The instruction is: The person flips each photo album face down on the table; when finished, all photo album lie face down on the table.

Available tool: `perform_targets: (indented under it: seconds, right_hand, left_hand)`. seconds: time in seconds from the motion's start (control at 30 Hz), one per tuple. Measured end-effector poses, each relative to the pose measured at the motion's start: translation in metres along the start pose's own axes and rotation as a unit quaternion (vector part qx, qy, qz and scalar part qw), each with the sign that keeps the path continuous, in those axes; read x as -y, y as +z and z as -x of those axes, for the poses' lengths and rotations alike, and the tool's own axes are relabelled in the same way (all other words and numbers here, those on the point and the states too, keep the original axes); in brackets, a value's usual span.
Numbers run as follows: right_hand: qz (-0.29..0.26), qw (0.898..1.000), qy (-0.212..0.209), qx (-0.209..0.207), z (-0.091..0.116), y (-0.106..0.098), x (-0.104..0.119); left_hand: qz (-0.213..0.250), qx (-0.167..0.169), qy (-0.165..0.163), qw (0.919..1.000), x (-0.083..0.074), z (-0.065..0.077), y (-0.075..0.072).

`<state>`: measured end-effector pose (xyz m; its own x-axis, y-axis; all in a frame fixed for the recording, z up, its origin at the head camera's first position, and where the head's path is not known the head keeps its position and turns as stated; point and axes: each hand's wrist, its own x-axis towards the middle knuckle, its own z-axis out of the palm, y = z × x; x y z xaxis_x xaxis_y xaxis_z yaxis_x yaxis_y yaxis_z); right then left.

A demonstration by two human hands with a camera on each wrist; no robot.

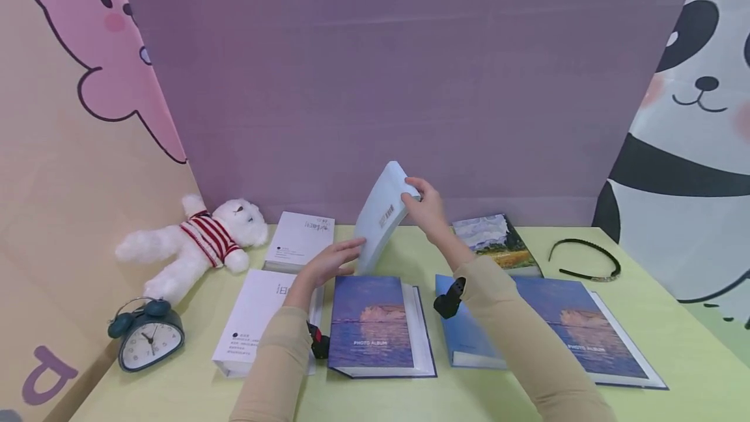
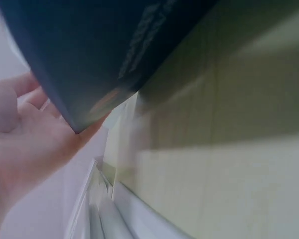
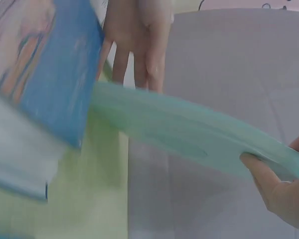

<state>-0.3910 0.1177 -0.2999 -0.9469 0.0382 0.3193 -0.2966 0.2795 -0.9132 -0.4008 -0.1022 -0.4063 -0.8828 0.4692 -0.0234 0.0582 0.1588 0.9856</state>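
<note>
A light blue book (image 1: 377, 220), with a barcode on the side facing me, is tilted up above the middle of the table. My right hand (image 1: 430, 211) pinches it near its upper right corner, thumb on one face. At its lower left, my left hand (image 1: 328, 264) touches it with outstretched fingers. The right wrist view shows the book (image 3: 189, 130) edge-on between the left hand (image 3: 134, 47) and the right hand (image 3: 286, 196). Just below lies a photo album (image 1: 370, 324). In the left wrist view, a dark cover (image 2: 84, 59) hides part of the left hand (image 2: 40, 134).
Two white books (image 1: 300, 239) (image 1: 252, 318) lie at left, beside a plush bear (image 1: 205, 239) and an alarm clock (image 1: 151, 340). Rightward are a blue book (image 1: 469, 337), another album (image 1: 586, 331), a landscape-covered book (image 1: 498, 243) and a black headband (image 1: 592, 246).
</note>
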Motion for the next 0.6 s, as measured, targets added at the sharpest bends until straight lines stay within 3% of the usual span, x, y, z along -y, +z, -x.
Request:
perform_targets:
  seconds: [0.23,0.47,0.6]
  right_hand:
    - [0.102,0.993,-0.018,0.05,0.007,-0.029,-0.008]
    - [0.261,0.96,-0.056,0.078,0.009,-0.048,-0.031]
    - [0.27,0.957,-0.048,0.091,0.014,-0.056,-0.051]
  left_hand:
    - [-0.022,-0.025,-0.021,0.9992,0.002,-0.002,0.003]
    - [-0.059,-0.047,-0.042,0.9963,0.004,-0.004,0.002]
    - [-0.089,-0.044,-0.047,0.994,0.003,-0.001,0.004]
